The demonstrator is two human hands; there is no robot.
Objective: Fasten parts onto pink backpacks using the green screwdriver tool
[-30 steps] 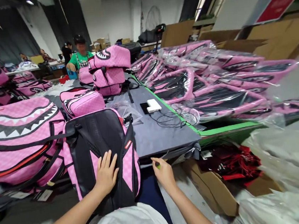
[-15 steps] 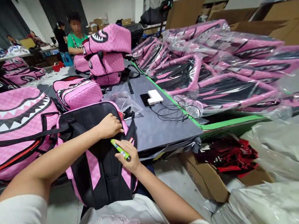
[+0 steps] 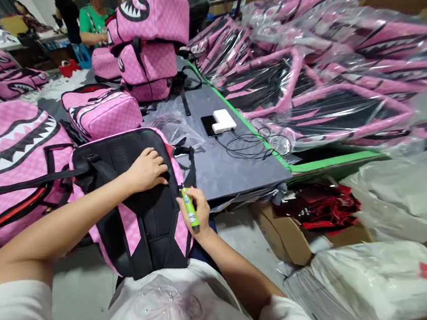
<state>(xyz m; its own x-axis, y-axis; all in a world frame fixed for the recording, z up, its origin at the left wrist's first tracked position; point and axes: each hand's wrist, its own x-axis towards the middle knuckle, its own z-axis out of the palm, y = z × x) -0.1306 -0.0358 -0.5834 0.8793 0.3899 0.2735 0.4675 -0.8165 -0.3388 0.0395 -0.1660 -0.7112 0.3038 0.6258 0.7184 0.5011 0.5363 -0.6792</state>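
A pink and black backpack (image 3: 153, 202) leans against the table edge in front of my body, its black padded back panel and straps facing me. My left hand (image 3: 148, 169) lies on the upper part of that panel, fingers stretched out and holding nothing. At the backpack's right edge, my right hand (image 3: 199, 210) is closed around a slim lime-green pen-like tool (image 3: 190, 211) with dark ends. The tool stands nearly upright, its upper tip beside the pink piping. Its exact kind I cannot make out.
A large pink shark-mouth backpack (image 3: 3, 161) sits at left. Stacked pink bags (image 3: 149, 60) stand behind. A white power bank (image 3: 224, 119) and cables lie on the grey table (image 3: 233, 168). Plastic-wrapped backpacks (image 3: 345, 110) fill the right. A carton (image 3: 282, 234) is below; a person in green (image 3: 94, 22) is beyond.
My left hand has moved slightly left and its fingers have straightened. My right hand has shifted right to the backpack's edge, turning the green tool more upright. The view has tilted downward.
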